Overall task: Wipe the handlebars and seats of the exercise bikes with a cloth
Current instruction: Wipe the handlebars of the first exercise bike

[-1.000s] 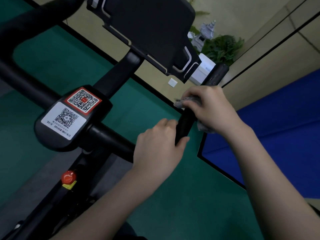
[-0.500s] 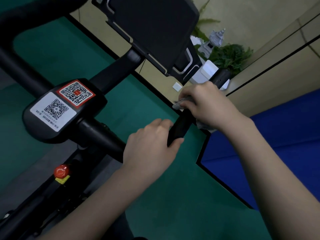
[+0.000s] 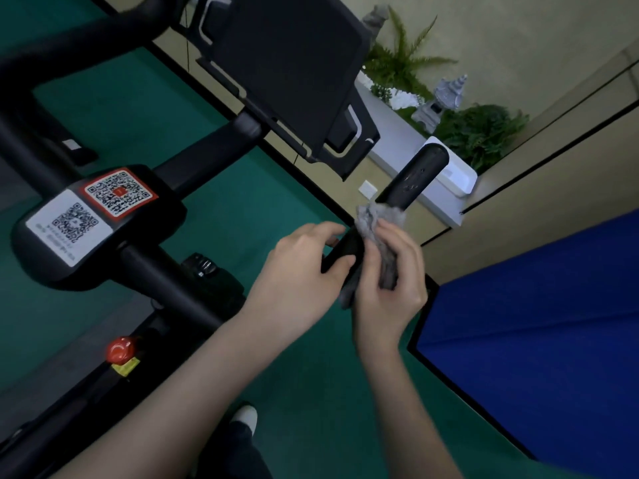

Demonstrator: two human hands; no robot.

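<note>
The black right handlebar grip (image 3: pixel 415 179) of an exercise bike rises toward the upper right, its end bare. A grey cloth (image 3: pixel 378 224) is wrapped around the grip lower down, and my right hand (image 3: pixel 389 288) is closed around cloth and bar together. My left hand (image 3: pixel 304 267) holds the same bar just below and to the left, fingers curled over it. The seat is out of view.
A black console screen (image 3: pixel 294 63) is mounted above the bar stem. The hub (image 3: pixel 93 223) carries two QR-code stickers, with a red knob (image 3: pixel 119 349) below it. Green floor lies underneath, a blue mat (image 3: pixel 536 323) to the right, and a white planter ledge (image 3: pixel 408 146) with ferns behind.
My right hand with the cloth has slid down the grip toward my left hand, baring the grip's upper end. The view has shifted, showing more of the bar's end.
</note>
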